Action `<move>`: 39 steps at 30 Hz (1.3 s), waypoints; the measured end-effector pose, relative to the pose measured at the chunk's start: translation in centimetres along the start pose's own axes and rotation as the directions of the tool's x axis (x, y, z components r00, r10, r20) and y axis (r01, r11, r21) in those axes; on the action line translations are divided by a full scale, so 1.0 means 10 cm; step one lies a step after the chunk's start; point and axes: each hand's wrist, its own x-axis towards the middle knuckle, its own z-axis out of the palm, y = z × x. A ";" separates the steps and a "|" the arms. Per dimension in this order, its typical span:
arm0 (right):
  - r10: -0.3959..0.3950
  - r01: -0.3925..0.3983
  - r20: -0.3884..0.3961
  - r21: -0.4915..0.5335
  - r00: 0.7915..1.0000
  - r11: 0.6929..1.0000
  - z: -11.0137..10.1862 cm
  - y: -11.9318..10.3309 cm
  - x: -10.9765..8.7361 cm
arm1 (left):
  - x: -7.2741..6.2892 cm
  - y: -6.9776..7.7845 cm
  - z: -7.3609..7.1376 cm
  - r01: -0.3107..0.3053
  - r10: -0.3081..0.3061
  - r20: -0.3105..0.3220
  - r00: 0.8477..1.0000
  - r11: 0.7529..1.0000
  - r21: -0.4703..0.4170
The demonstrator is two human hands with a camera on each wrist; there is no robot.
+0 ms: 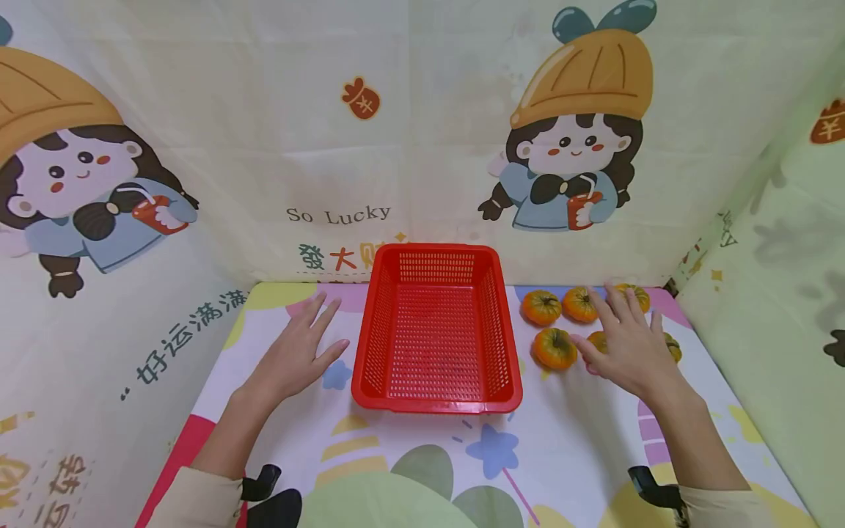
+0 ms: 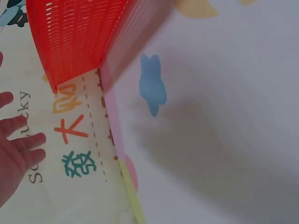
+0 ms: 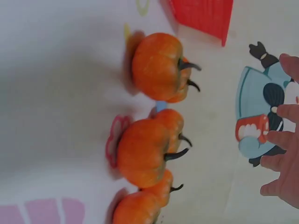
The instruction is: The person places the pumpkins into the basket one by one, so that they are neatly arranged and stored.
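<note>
Head view: finds a red basket [image 1: 436, 405] sitting in the middle of the printed mat [image 1: 568, 447], with nothing showing inside it. Places the left hand [image 1: 300, 356] palm down just beside the basket's left wall, fingers straight and spread, gripping nothing. Finds the right hand [image 1: 627, 345] well apart from it on the far side of the basket, fingers likewise spread, hovering over a cluster of small orange pumpkins [image 1: 541, 306] and covering some of them. Cannot tell from here whether the fingertips touch a pumpkin.

Right wrist view: lines up the pumpkins [image 3: 156, 67] stem-up in close pairs, several touching, with the fingers [image 3: 285, 154] straight and clear of them, closed on nothing.

Left wrist view: catches the basket corner [image 2: 74, 37] near the backdrop seam and the left hand [image 2: 16, 154] held flat.

Reads, as a judgement, as the reach before any grasp, with no pumpkin lifted. Calls next for lowering the right hand and curling the fingers round one pumpkin, most easily the front-left pumpkin [image 1: 554, 347], standing slightly free of its neighbours and closest to the basket.

Leaves open mat in front of the basket and between both forearms. Closes in tightly behind and to the right, with the printed wall [image 1: 759, 308] near the outer pumpkins. Puts the basket's raised rim between pumpkins and interior.
</note>
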 end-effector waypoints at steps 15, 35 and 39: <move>-0.008 0.014 -0.099 0.061 0.995 0.998 0.15 0.71 -0.21 | 0.05 0.15 0.24 -0.043 0.033 -0.035 0.999 0.930 -0.364; 0.111 -0.092 -0.039 0.338 0.993 0.937 0.31 1.39 -0.26 | 0.03 0.22 0.42 -0.112 0.093 -0.064 0.994 0.864 -0.490; 0.118 -0.099 -0.030 0.374 0.993 0.922 0.35 1.46 -0.28 | 0.04 0.21 0.46 -0.114 0.089 -0.073 0.993 0.856 -0.504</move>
